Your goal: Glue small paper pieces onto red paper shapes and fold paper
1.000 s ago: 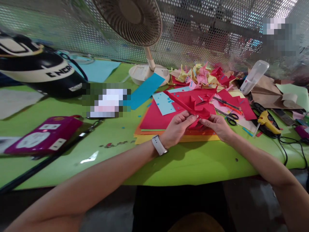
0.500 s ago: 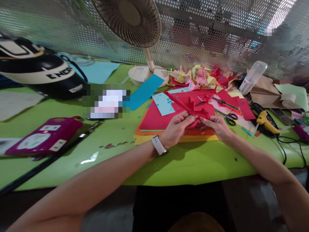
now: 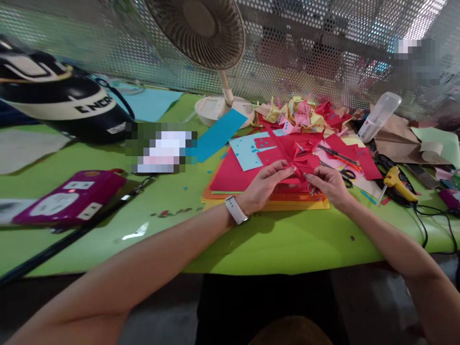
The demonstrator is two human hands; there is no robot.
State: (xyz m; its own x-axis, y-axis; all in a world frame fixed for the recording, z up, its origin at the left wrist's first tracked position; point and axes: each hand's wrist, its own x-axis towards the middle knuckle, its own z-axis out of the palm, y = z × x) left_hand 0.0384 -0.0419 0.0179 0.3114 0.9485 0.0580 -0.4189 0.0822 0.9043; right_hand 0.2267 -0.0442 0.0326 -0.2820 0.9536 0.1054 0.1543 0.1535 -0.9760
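Note:
Both my hands are over a stack of coloured paper, working on a piece of folded red paper (image 3: pixel 299 168) with pointed flaps. My left hand (image 3: pixel 264 188) has a pale-strapped watch at its wrist and pinches the near left side of the fold between thumb and fingers. Opposite it, the thumb and forefinger of my right hand (image 3: pixel 329 186) are closed at the right edge of the same piece. The red sheets (image 3: pixel 230 173) lie on top of the stack, and a light blue sheet (image 3: pixel 243 152) with small blue bits is beyond my left hand.
Folded pink, yellow and red pieces (image 3: pixel 302 114) are heaped at the back by a white fan (image 3: pixel 197 24). Scissors (image 3: pixel 347 176), a yellow glue gun (image 3: pixel 399 184) and a clear bottle (image 3: pixel 380 117) are on the right. Left are a purple power strip (image 3: pixel 72 196) and a black bottle (image 3: pixel 68 105).
The folded red paper has turned and its long flap now points more upward. My right hand has shifted a little right, its fingers less wrapped around the paper. The view has moved slightly.

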